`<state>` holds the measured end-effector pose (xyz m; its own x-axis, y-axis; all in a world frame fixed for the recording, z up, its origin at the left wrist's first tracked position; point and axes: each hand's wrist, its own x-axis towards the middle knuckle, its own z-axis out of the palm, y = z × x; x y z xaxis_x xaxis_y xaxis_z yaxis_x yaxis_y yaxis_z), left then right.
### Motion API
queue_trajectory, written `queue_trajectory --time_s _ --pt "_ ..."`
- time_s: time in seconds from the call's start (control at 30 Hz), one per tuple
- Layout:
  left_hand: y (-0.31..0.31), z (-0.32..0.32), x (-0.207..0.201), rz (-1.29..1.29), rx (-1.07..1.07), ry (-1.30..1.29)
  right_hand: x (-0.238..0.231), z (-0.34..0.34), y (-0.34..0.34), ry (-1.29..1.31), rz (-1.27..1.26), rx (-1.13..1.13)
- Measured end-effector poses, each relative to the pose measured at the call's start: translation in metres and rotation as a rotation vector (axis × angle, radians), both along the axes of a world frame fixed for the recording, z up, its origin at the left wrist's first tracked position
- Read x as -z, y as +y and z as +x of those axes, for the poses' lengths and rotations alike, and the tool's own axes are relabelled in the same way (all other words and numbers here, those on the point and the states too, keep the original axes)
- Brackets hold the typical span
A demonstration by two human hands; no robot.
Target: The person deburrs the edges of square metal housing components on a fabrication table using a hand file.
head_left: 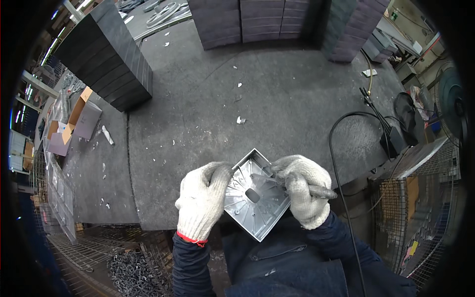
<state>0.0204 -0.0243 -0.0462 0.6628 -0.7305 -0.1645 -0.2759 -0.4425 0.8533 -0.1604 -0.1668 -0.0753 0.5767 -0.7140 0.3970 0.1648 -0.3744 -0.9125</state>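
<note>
A square grey metal part [240, 207] with a raised rim, radiating ribs and an oblong hole in its middle is held tilted, one corner toward me, at the table's near edge. My left hand [203, 198], in a white knit glove with a red cuff edge, grips its left corner. In a matching glove, my right hand [308, 190] is closed around a grey-handled tool [322, 192]. The tool's front end reaches over the inside of the part; its exact kind is hard to make out. Fingers of the right hand also lie by the part's right rim.
Stacks of dark blocks stand at the far left [106, 59] and along the back [262, 22]. An open cardboard box [81, 119] sits on the left. A black cable [332, 143] loops down at right near a fan [450, 101]. White scraps dot the dark table [198, 99]. Wire baskets flank me below.
</note>
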Motion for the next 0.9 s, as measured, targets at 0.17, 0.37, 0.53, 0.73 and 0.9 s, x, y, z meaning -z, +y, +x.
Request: queue_trajectory --time_s 0.17,0.37,0.53,0.73,0.9 --pt "-0.001 -0.004 -0.006 0.016 -0.017 0.009 0.002 -0.003 -0.006 -0.03 -0.034 -0.031" --pt "-0.003 -0.006 -0.01 0.035 -0.004 0.042 0.0 -0.001 -0.003 -0.001 -0.015 -0.006" --pt "-0.002 -0.006 -0.009 0.022 -0.017 0.041 0.003 -0.003 -0.005 0.026 -0.005 0.036" --pt "0.005 -0.01 0.006 -0.061 -0.013 0.076 -0.001 -0.007 -0.005 0.111 0.019 0.095" --pt "0.029 -0.029 0.018 -0.226 -0.293 0.019 -0.014 -0.027 -0.013 -0.037 -0.125 0.08"
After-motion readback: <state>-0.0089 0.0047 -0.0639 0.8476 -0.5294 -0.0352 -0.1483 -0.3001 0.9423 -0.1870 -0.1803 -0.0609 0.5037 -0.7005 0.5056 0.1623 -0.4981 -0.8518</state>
